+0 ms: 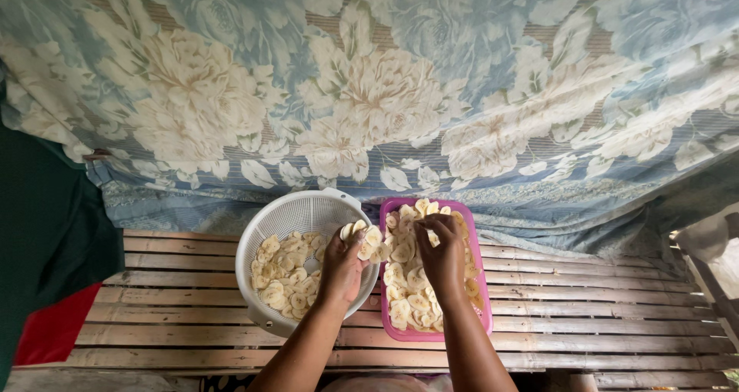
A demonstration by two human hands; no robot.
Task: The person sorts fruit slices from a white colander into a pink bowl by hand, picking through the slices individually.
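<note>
the left hand [342,265] cups a stack of pale slices [368,242] over the gap between the white colander [262,238] and the pink tray [427,335], keeping them ready. the right hand [443,257] pinches one slice [433,238] over the tray's far end, where slices lie flat. both rest on a slatted bench [585,315].

On the slatted surface [585,315] the colander [289,215] of slices sits left of, and touching, the tray [483,300], with draped cloth [385,84] behind both.
</note>
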